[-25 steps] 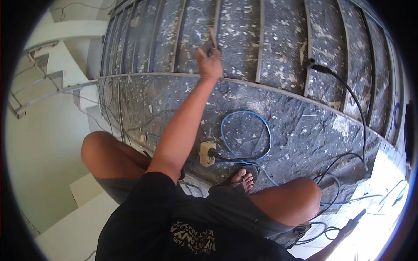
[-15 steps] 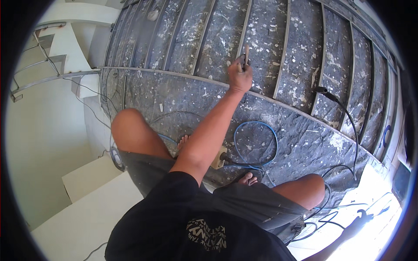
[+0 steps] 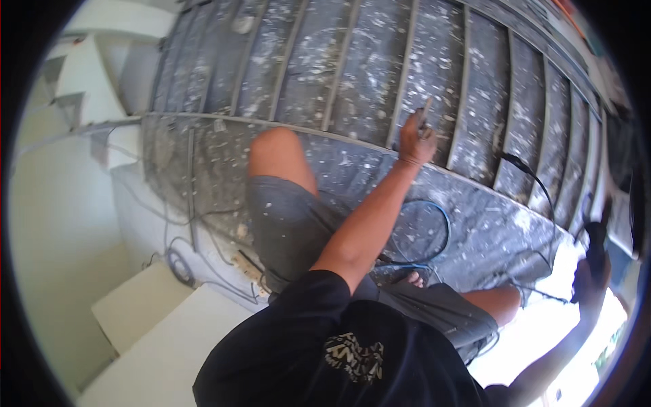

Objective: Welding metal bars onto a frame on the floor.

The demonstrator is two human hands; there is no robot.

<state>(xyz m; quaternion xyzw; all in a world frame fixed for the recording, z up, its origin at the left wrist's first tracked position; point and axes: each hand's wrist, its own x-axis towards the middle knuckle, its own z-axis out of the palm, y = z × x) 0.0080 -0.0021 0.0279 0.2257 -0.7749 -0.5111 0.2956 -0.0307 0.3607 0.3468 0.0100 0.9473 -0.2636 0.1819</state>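
My left hand (image 3: pixel 418 142) is closed around a slim stick-like thing (image 3: pixel 426 110) with a pale tip; its kind is unclear. The hand is just past the near rail of a metal frame (image 3: pixel 405 68) with parallel bars, lying on a dark, paint-spattered sheet (image 3: pixel 325 159). Out at the right, my right hand (image 3: pixel 591 283) grips a dark, thick tool (image 3: pixel 597 243) that stands up from the fist. Glare and blur hide what kind it is. A black cable end (image 3: pixel 517 161) rests on the frame between the hands.
A looped blue cable (image 3: pixel 448 230) lies near my foot. At left are a coiled cable (image 3: pixel 180 268), a pale power strip (image 3: pixel 247 267) and white boards (image 3: pixel 146 298). A wall and more framing stand beyond them. Bright light falls on the floor at right.
My left hand has shifted right and slightly nearer along the frame. My right hand has risen farther up the right side, with the dark tool now showing in it. My left knee and the view have shifted.
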